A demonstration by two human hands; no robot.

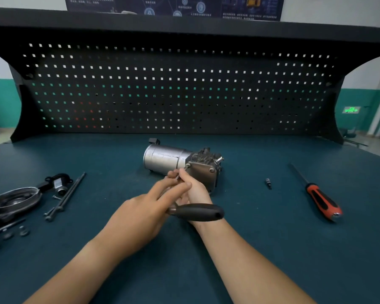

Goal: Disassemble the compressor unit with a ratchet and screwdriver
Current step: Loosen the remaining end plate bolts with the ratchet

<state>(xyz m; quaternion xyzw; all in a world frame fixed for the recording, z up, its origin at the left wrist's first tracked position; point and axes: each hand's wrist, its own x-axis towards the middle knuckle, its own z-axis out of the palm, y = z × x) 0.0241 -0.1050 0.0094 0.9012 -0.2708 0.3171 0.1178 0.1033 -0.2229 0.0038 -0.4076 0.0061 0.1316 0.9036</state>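
The compressor unit (176,160), a silver cylinder joined to a dark head with a flat plate, lies on its side in the middle of the bench. My right hand (194,188) pinches the ratchet's head against a bolt at the plate's upper left corner. My left hand (145,208) lies over it and grips the same tool. The ratchet's black handle (198,212) sticks out to the right below both hands. A red-and-black screwdriver (320,199) lies apart on the right, untouched.
A small bit (268,183) lies between the compressor and the screwdriver. At the left edge sit removed parts: a round metal cover (15,200), a black bracket (58,183), two long bolts (64,198) and several washers (15,233). A black pegboard (176,91) closes the back.
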